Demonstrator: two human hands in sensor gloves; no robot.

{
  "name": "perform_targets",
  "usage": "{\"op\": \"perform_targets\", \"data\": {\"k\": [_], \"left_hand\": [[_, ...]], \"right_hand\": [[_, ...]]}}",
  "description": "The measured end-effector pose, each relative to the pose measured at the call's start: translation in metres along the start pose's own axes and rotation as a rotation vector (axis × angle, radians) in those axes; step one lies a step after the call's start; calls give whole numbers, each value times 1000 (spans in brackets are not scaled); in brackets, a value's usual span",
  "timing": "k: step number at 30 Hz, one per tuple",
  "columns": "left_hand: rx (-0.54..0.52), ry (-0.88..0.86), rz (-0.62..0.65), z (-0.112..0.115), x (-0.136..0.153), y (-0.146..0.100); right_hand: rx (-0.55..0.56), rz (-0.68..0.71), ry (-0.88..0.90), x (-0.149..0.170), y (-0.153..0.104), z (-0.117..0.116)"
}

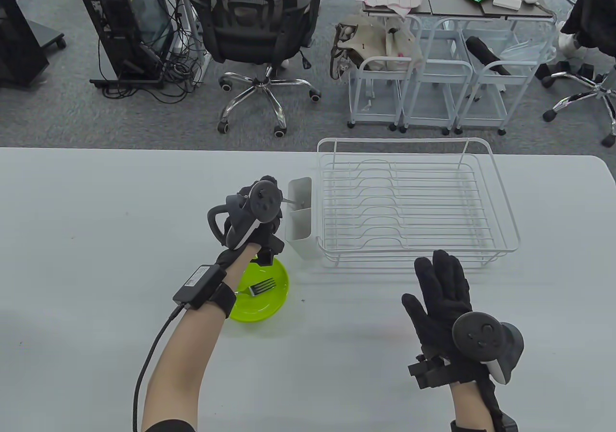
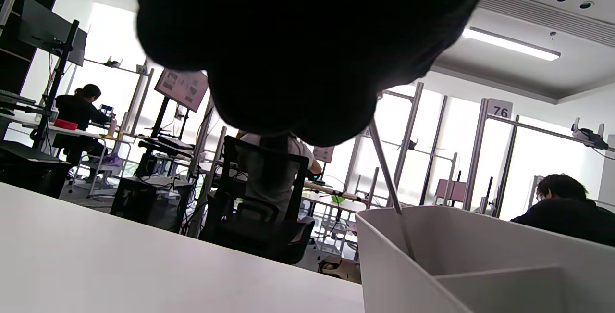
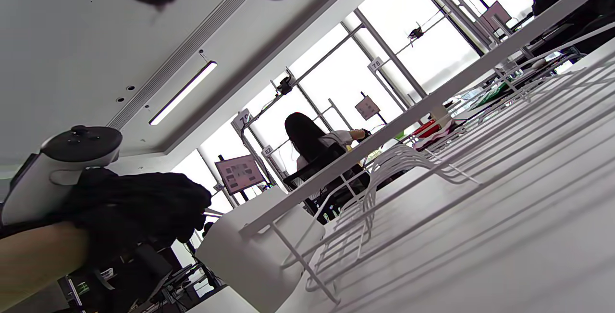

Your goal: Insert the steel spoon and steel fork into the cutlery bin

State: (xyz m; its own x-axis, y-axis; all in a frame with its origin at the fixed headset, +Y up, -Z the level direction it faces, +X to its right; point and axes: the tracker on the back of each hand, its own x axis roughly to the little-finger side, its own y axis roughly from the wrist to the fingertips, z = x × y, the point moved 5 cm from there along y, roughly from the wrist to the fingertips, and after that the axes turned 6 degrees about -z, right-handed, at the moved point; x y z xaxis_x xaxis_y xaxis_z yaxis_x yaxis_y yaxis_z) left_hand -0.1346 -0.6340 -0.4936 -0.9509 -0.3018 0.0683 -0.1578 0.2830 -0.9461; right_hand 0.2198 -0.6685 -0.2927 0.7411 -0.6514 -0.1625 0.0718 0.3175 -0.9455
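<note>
One fork (image 1: 260, 287), seemingly one spoon (image 2: 387, 178)

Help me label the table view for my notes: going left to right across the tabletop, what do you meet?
Green plate holding the fork → left hand → cutlery bin → white wire dish rack. The right hand lies nearer the camera, overlapping the rack's span, so I leave it unordered.

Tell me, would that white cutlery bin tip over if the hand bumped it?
Possibly. The cutlery bin is tall, narrow and looks like thin plastic, so probably light. It stands against the dish rack, which likely braces that side. The left hand is lowering a steel handle into it.
</note>
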Motion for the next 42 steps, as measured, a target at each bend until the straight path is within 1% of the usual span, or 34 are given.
{"op": "perform_targets", "data": {"k": [4, 7, 9, 11, 13, 17, 18, 19, 22, 24, 26, 28, 32, 34, 38, 42], "left_hand": [[33, 3, 10, 8, 1, -5], [114, 5, 37, 13, 2, -10], [96, 31, 59, 9, 3, -15], [130, 57, 101, 8, 3, -20], [139, 39, 124, -1, 7, -26], [150, -134, 90, -26, 31, -41], [149, -145, 94, -33, 40, -47], [147, -140, 99, -35, 43, -49], [129, -65, 121, -47, 65, -63], [149, -96, 100, -52, 85, -73], [141, -126, 71, -56, 104, -82], [131, -101, 66, -58, 122, -93], [118, 3, 77, -54, 149, -116], [134, 32, 102, -48, 157, -127], [184, 93, 165, -31, 163, -141], [223, 191, 206, -19, 167, -148]], "right_hand": [[-4, 0, -6, 0, 0, 0], [-14, -6, -2, 0, 0, -2], [-18, -7, -5, 0, 0, -2], [-20, -7, -7, -1, 0, -3], [-20, -9, -5, 0, 0, -2], [-20, -23, 26, 2, 1, 0], [-19, -23, 27, 2, 1, 0], [-19, -22, 26, 2, 1, 0], [-23, -19, 22, 2, 1, -1], [-26, -19, 22, 2, 1, -2], [-28, -19, 23, 1, 1, -2], [-29, -18, 22, 1, 0, -2], [-31, -14, 14, 0, 0, -3], [-35, -15, 10, 0, 0, -4], [-47, -24, -2, 2, 1, -8], [-58, -32, -13, 4, 1, -11]]}}
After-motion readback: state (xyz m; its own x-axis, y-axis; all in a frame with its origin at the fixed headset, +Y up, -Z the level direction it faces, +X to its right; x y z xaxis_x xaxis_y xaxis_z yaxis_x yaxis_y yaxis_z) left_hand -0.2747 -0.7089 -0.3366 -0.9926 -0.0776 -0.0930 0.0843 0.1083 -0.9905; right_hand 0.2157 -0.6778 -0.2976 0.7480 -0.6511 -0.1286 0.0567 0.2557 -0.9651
